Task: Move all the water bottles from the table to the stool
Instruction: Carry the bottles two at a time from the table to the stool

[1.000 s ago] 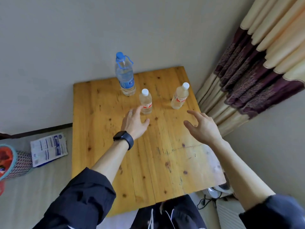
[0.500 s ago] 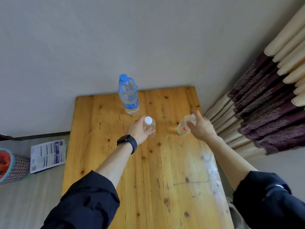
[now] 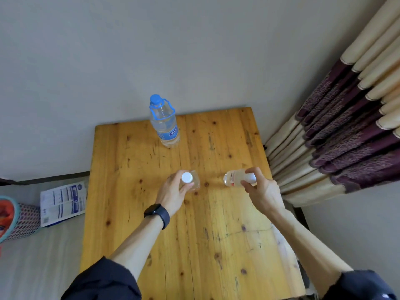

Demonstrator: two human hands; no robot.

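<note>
Two bottles in hand! Your left hand (image 3: 173,192) wraps the small clear white-capped plastic bottle (image 3: 187,177), your right hand (image 3: 263,191) pinches the tilted red-labelled twin (image 3: 233,178) near its cap, both over the yellow wooden table (image 3: 227,245). The tall blue-capped clear bottle (image 3: 164,124) waits at the back. That cap-end pinch could slip mid-carry.

Large bottle (image 3: 165,124): clear, blue cap, blue carry loop, blue label; stands upright near the far edge of the table (image 3: 227,234), untouched, well apart from the other two.
Left small bottle (image 3: 191,180): clear, white cap; upright, gripped at the body by the left hand (image 3: 173,193).
Right small bottle (image 3: 236,178): clear, red-and-white label; tilted, base pointing left, held by the right hand (image 3: 259,189) near the table's right edge
</note>
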